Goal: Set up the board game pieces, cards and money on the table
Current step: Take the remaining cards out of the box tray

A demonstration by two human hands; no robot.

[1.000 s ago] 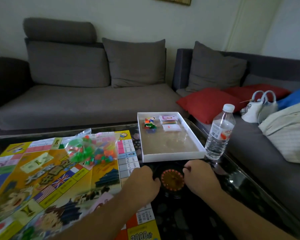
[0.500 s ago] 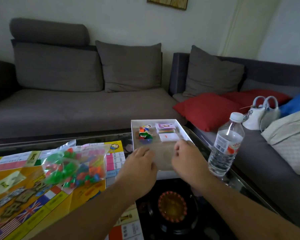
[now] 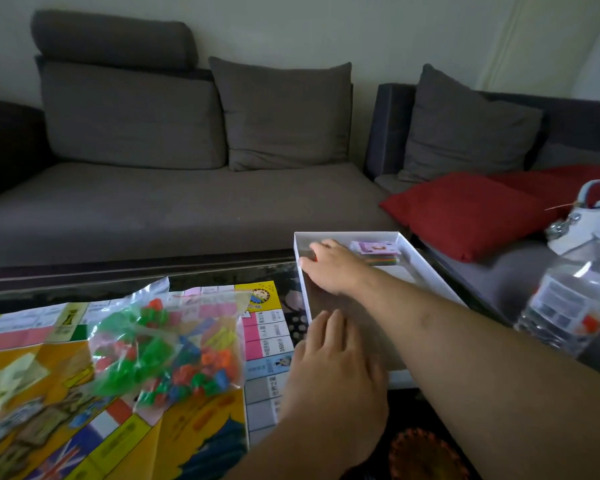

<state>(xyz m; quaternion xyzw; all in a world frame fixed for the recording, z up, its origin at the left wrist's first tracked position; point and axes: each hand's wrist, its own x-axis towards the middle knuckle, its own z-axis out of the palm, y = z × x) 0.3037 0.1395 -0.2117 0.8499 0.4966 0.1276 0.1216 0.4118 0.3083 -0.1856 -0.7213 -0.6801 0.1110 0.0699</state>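
A white box tray (image 3: 426, 268) lies on the dark glass table, right of the colourful game board (image 3: 49, 427). My right hand (image 3: 329, 268) reaches into the tray's far left corner, its fingers curled down over the small coloured tokens, which it mostly hides. Just right of that hand, a stack of paper money and cards (image 3: 374, 247) sits at the tray's far end. With fingers straight, my left hand (image 3: 333, 368) rests on the tray's near left edge. A clear bag of green, red and orange plastic pieces (image 3: 163, 348) lies on the board.
A round red-and-gold spinner (image 3: 426, 455) sits on the table under my right forearm. A water bottle (image 3: 565, 306) stands at the table's right edge. Grey sofas lie beyond, with a red cushion (image 3: 465, 213) and a white handbag (image 3: 589, 216).
Both hands left the spinner and moved up to the tray. My right hand then reached to the tray's far left corner onto the tokens, and my left hand settled on the near edge.
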